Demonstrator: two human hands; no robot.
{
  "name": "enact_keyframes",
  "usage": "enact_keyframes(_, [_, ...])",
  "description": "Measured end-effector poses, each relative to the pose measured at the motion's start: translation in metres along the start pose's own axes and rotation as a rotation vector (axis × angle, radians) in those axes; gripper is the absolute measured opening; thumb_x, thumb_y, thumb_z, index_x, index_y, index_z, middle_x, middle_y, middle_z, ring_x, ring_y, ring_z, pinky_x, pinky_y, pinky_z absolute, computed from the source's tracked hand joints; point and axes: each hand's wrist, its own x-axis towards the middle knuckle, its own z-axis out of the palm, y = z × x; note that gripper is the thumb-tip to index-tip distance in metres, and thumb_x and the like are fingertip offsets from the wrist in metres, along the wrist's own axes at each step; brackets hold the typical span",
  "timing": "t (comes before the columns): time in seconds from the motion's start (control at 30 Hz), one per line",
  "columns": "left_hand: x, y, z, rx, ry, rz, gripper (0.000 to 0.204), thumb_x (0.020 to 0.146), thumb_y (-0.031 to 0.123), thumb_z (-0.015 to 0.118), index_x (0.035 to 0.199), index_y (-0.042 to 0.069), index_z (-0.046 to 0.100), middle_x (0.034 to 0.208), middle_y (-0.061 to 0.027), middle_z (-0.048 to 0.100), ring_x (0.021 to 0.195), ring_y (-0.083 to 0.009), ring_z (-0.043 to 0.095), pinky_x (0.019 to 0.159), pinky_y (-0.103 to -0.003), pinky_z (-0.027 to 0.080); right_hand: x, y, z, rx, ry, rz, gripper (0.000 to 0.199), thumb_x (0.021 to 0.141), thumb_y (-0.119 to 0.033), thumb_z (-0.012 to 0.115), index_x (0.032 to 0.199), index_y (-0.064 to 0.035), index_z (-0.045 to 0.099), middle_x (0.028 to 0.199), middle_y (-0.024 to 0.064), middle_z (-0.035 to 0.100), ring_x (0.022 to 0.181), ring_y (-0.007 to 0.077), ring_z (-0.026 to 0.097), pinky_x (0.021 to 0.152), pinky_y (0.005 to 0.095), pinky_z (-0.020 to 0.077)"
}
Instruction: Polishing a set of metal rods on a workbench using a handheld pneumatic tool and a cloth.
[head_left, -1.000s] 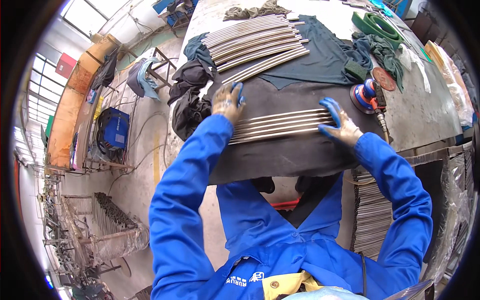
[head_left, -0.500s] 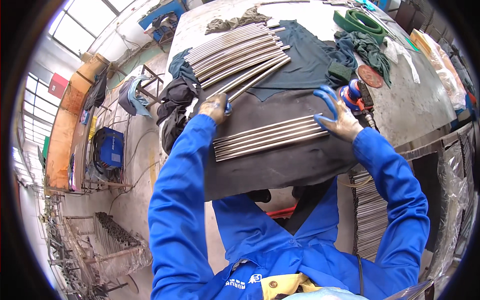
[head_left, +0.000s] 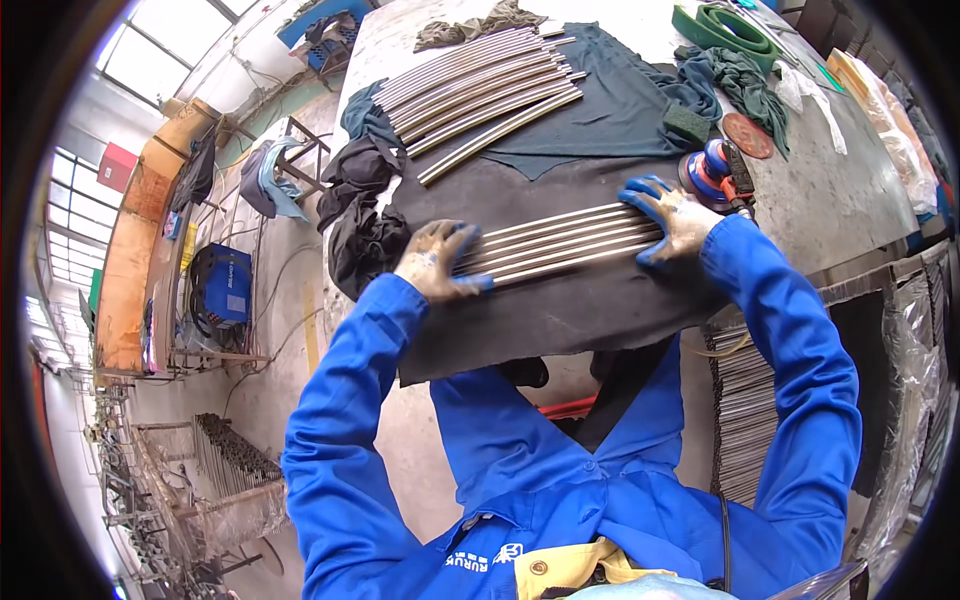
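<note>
Head view: gloved left hand [head_left: 436, 262] and right hand [head_left: 672, 216] press flat on the ends of the stiff, smooth metal rods [head_left: 565, 243] at frame centre; best gripped near both ends.

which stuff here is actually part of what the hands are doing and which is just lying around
In hand: left hand and right hand pressing the near row of metal rods on the dark mat.

Lying about: far rod bundle, orange sander, green cloths, sanding disc.
</note>
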Motion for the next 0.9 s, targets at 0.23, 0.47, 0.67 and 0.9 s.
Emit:
enact_keyframes(0.23, [-0.035,0.024,0.023,-0.140,0.179,-0.234,0.070,0.083,0.048,0.067,0.138,0.007,0.050,0.139,-0.0220,0.043,0.123,-0.0370,0.048,0.104,-0.044,0.040,-0.013,0.003,0.015,0.198,0.067,-0.050,0.074,0.078,-0.041,0.075,0.138,-0.0065,0.048,0.136,0.0143,0.053,0.122,0.0340,0.054,0.103,0.0400,0.0438])
enact_keyframes(0.47, [-0.023,0.016,0.054,-0.375,0.337,-0.310,0.067,0.087,0.043,0.065,0.139,0.006,0.048,0.137,-0.0193,0.048,0.121,-0.0344,0.051,0.105,-0.042,0.040,-0.006,0.022,0.061,1.056,0.523,0.180,0.062,0.087,-0.034,0.067,0.140,-0.0065,0.050,0.136,0.0120,0.054,0.121,0.0273,0.054,0.105,0.0369,0.0418])
enact_keyframes(0.67, [-0.024,0.017,0.041,-0.190,0.314,-0.194,0.071,0.085,0.046,0.066,0.140,0.006,0.047,0.135,-0.0194,0.050,0.119,-0.0358,0.051,0.105,-0.043,0.040,-0.005,0.000,0.054,1.279,0.415,0.344,0.066,0.083,-0.032,0.070,0.139,-0.0034,0.049,0.133,0.0123,0.057,0.119,0.0294,0.055,0.104,0.0385,0.0431])
enact_keyframes(0.9, [-0.032,0.018,0.035,0.019,0.256,-0.062,0.075,0.082,0.049,0.068,0.141,0.007,0.046,0.132,-0.0196,0.051,0.117,-0.0376,0.052,0.104,-0.045,0.040,-0.020,0.011,0.014,0.036,0.020,-0.099,0.076,0.071,-0.024,0.075,0.140,-0.0097,0.047,0.136,0.0164,0.051,0.119,0.0359,0.053,0.104,0.0436,0.0426])
